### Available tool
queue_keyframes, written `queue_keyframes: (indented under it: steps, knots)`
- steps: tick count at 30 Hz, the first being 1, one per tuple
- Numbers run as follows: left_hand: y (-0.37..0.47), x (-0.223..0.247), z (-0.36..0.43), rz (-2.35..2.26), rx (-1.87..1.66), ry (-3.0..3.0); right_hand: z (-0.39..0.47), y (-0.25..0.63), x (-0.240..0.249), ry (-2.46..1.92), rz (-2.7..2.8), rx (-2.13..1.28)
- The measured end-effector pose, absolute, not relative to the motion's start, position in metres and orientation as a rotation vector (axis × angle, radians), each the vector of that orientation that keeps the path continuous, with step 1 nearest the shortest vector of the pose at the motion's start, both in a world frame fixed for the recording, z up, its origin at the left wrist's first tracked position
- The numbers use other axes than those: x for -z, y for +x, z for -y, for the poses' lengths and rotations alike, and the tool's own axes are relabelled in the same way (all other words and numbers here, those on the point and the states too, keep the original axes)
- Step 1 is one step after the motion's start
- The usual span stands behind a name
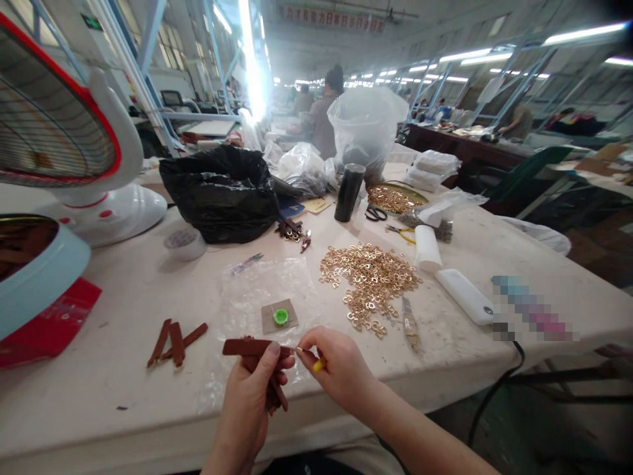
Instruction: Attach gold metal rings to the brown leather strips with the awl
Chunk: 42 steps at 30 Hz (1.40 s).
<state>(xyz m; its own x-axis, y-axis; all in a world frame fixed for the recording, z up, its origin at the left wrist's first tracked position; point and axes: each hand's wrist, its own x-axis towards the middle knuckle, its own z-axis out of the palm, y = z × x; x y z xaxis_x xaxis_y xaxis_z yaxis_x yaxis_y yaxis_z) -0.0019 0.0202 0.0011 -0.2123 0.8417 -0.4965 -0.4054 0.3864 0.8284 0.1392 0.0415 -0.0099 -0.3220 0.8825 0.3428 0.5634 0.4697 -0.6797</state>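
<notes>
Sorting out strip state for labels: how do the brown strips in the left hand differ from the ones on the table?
- Support: the held strips are gripped by the left hand; the table strips lie on the table.
- Contact: the right hand pinches at the end of one held strip; neither hand touches the table strips.
Shared: both sets are brown, narrow and overlapping.

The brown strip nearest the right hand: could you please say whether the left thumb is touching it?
Touching. The head view shows the left thumb lying across the brown strip.
</notes>
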Motion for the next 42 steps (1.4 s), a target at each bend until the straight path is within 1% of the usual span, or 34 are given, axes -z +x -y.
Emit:
queue_keyframes:
  steps: [4,9,12,14,20,23,27,34,42]
  knots:
    - [-0.005,0.0,-0.02,-1.334,-1.216,0.455,-0.04,0.135,0.011,-1.162,2.03,-0.534]
    - [-0.007,0.0,-0.02,-1.332,-1.235,0.449,-0.035,0.132,0.009,-1.014,2.057,-0.568]
    - [-0.007,-0.001,-0.018,-1.322,-1.24,0.445,-0.034,0.132,0.008,-0.984,2.007,-0.649]
    - [-0.006,-0.002,-0.016,-1.318,-1.243,0.45,-0.035,0.132,0.007,-1.015,1.925,-0.789]
    - [-0.003,-0.004,-0.01,-1.316,-1.262,0.493,-0.037,0.132,0.01,-1.071,1.49,-1.405]
    - [-0.003,-0.001,-0.009,-1.305,-1.279,0.507,-0.036,0.132,0.01,-1.036,1.447,-1.511]
    - [-0.001,0.002,-0.009,-1.299,-1.281,0.524,-0.033,0.132,0.008,-1.073,1.554,-1.408]
    - [0.001,0.003,-0.007,-1.341,-1.338,0.528,-0.029,0.132,0.014,-1.137,1.743,-0.938]
    - [0.0,0.008,-0.006,-1.498,-1.373,0.782,-0.026,0.126,0.008,-1.163,1.876,-0.879]
